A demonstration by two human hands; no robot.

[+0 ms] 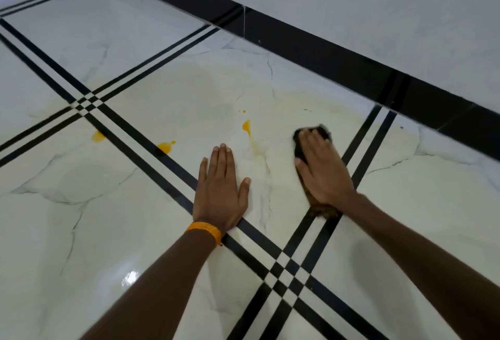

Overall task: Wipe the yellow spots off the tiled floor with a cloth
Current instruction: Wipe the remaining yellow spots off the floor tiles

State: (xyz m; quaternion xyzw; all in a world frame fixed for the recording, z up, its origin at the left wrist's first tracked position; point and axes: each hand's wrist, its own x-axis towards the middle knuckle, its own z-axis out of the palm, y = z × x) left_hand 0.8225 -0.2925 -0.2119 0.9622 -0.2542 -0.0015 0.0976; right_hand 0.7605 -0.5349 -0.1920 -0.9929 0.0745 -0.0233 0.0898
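Pressing a dark cloth (300,147) flat, right hand (322,169) fingers together; left hand (219,193) splayed on floor (108,231).

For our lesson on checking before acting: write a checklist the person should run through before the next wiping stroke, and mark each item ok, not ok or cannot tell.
1. Cloth under the wiping hand: ok, the right hand lies flat on the dark cloth.
2. Support hand clear of the spill: ok, the left hand rests flat on clean tile.
3. Spots remaining: not ok, the nearest spot, one on the black stripe and the far left spot are still there.
4. Smear cleared: not ok, a pale yellow film lies beyond the cloth.
5. Cloth still clean enough: cannot tell, the hand covers most of it.
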